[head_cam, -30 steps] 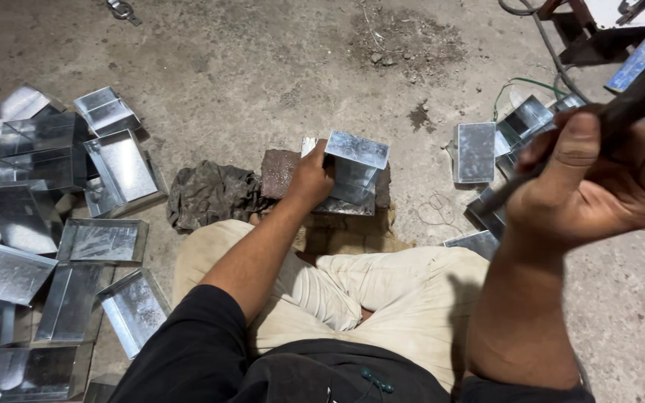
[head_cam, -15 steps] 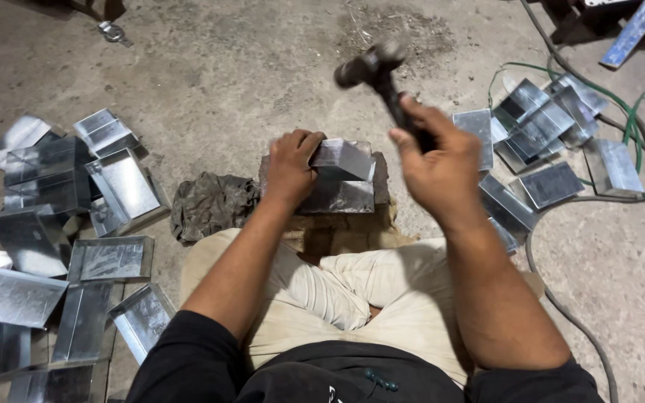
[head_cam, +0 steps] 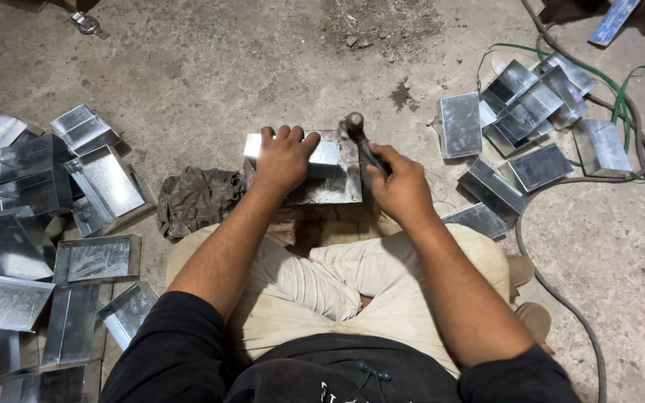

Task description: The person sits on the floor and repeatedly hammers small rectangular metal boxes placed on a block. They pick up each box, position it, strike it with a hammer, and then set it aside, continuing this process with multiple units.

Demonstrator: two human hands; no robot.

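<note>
Centrally, one metal block (head_cam: 330,190) sat on the concrete floor (head_cam: 210,67) just ahead of the seated person's folded legs, and served as the reference for all else. On the block lay one folded sheet-metal piece (head_cam: 324,153), shiny, box-like, along the block's far edge. Left hand (head_cam: 284,158): pressed flat on the sheet-metal piece, fingers spread over its top, holding it down rather than clasping it. Right hand (head_cam: 401,185): fist wrapped tight around the handle of a hammer (head_cam: 358,134), at the block's right side; the hammer's head stood at the block's far right corner, close to the sheet-metal piece, though contact could not be made out. One crumpled dark rag (head_cam: 197,198) lay just left of the block. One pile of finished metal trays (head_cam: 46,224), many overlapping, lay well to the left of the block. A second, smaller group of metal pieces (head_cam: 516,127) lay to the right of the block, with grey and green cables (head_cam: 621,97) running beside and beyond them.
</note>
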